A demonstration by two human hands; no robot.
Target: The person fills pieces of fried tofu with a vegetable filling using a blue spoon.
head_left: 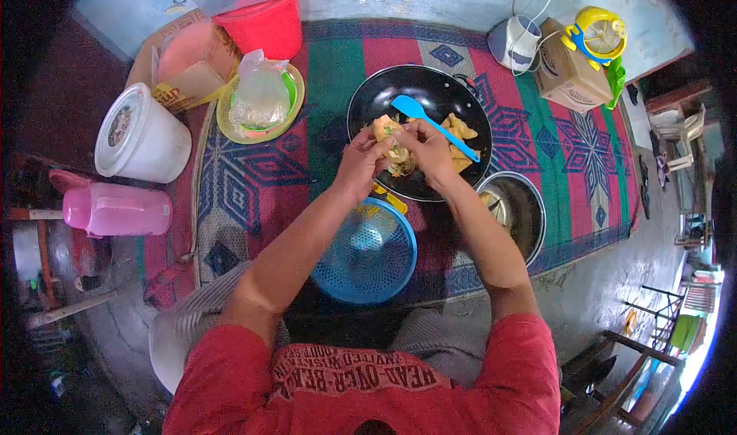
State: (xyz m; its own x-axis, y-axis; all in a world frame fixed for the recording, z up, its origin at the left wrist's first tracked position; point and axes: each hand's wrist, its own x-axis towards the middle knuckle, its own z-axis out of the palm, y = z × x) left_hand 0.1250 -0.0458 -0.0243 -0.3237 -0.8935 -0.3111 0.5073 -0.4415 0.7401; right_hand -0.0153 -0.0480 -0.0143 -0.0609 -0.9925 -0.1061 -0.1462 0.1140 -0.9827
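Note:
Over the black wok (376, 89), my left hand (359, 162) and my right hand (430, 155) both grip a golden piece of fried tofu (390, 128), its opening showing pale filling with green bits. The fingers of both hands are closed around it. Behind my right hand a blue spatula (408, 107) lies across the wok. Several more golden tofu pieces (458, 126) rest on the wok's right side. Shredded filling (401, 168) shows below the held piece, partly hidden by my hands.
A blue colander (368, 258) stands nearest my body, with a yellow object (391, 198) behind it. To the right is a metal bowl (530, 212). A yellow-green bowl (224, 112) holding a plastic bag, a white bucket (157, 147) and a pink thermos (127, 211) stand left.

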